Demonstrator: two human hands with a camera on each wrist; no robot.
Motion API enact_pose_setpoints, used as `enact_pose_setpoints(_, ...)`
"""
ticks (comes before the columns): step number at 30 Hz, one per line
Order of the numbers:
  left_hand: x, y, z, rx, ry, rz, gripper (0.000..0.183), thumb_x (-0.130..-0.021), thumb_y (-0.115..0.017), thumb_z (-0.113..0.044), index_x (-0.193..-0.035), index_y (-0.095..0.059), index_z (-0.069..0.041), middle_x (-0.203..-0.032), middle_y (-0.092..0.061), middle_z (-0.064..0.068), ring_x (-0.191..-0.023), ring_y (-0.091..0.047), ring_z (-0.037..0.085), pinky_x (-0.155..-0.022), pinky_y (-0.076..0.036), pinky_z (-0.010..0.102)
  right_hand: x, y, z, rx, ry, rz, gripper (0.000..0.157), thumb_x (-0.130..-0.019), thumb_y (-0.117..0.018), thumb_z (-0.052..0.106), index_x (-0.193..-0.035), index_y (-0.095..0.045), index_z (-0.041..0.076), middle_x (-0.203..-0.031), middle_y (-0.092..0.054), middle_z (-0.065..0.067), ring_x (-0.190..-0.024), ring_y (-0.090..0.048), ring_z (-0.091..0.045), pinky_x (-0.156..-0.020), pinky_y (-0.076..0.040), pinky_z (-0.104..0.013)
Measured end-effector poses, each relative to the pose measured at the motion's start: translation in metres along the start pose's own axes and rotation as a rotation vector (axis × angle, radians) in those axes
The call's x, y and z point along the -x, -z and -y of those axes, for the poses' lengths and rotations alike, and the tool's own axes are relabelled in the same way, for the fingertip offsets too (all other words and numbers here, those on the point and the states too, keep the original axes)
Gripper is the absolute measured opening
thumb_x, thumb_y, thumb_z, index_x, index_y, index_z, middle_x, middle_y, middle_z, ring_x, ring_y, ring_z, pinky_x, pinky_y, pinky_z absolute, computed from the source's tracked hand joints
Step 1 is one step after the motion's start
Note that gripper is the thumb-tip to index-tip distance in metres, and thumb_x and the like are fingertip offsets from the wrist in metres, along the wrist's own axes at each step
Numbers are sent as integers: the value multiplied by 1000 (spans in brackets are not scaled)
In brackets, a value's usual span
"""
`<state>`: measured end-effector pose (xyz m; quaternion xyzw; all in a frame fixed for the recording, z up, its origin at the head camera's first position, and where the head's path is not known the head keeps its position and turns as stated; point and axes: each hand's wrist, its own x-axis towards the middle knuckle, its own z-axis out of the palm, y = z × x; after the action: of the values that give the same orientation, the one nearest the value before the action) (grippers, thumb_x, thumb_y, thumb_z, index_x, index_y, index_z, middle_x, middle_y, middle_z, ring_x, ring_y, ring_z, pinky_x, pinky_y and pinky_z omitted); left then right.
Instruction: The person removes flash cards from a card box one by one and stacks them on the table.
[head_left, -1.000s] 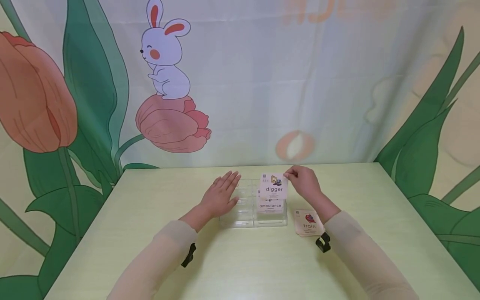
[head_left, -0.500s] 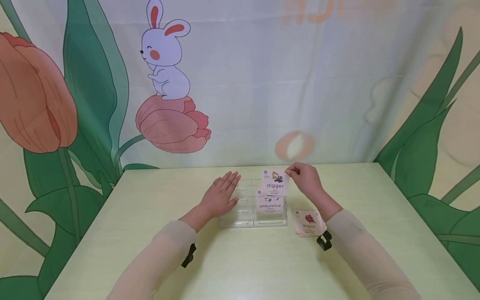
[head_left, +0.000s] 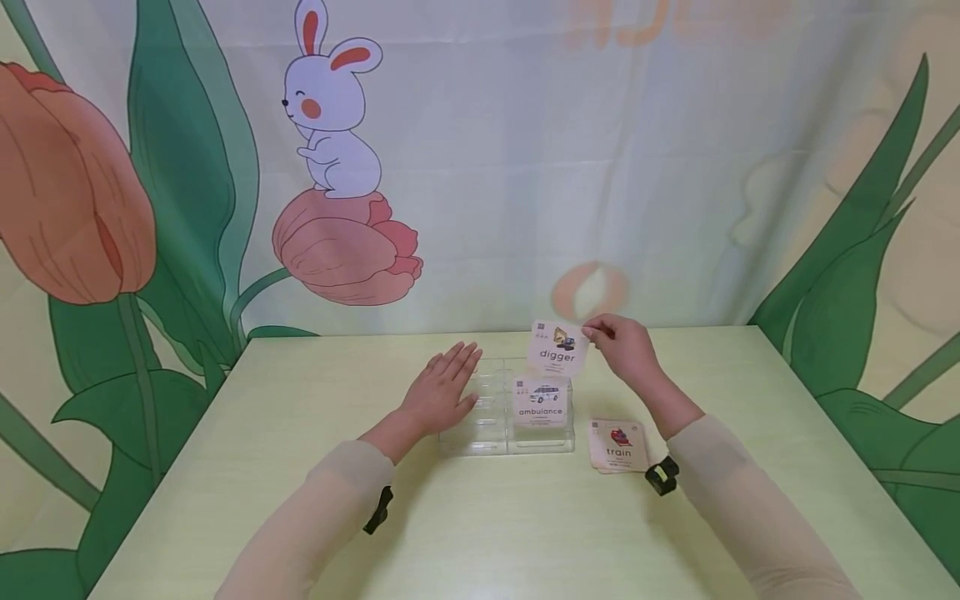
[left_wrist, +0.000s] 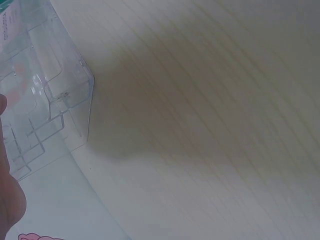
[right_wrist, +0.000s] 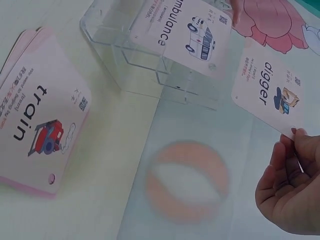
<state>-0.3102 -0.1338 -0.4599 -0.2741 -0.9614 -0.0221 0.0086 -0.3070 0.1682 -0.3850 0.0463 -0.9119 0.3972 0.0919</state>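
My right hand (head_left: 622, 350) pinches the corner of a digger flash card (head_left: 557, 348) between thumb and fingertips. In the right wrist view that digger card (right_wrist: 270, 85) is held tilted, above and behind the ambulance card (right_wrist: 185, 35). The ambulance card (head_left: 541, 402) leans in the right column of a clear stepped plastic rack (head_left: 480, 429). On the rack's left side lies my left hand (head_left: 441, 392), its fingers straight. Only an edge of the left hand (left_wrist: 11, 200) enters the left wrist view, beside the clear rack (left_wrist: 55, 75).
A stack of cards with a train card (head_left: 618, 446) on top lies on the table right of the rack. The pale wooden table (head_left: 480, 533) ends at a printed cloth backdrop (head_left: 480, 208). Black straps circle both wrists.
My right hand has lifted the digger card up and slightly right, uncovering the ambulance picture. The left hand has stayed where it was.
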Motion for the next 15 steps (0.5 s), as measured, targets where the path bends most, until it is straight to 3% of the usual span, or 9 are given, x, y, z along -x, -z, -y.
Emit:
enact_pose_setpoints(10, 4, 3, -2, 56, -22, -45, 71, -106, -48, -31, -163, -17, 0, -172, -20, 17, -161, -17, 36, -132, -17, 52, 5, 11, -2, -13, -3, 6, 27, -106, -57, 17, -116, -70, -4, -111, -71, -24, -98, -64, -34, -82, -51, -36)
enact_pose_setpoints(15, 1, 1, 0, 33, -10, -22, 73, -107, -48, -34, -164, -16, -3, -173, -17, 15, -162, -15, 35, -133, -17, 51, 8, 19, -2, -1, -26, 11, 30, -106, -55, 18, -120, -68, -5, -114, -70, -25, -97, -59, -32, -82, -49, -34)
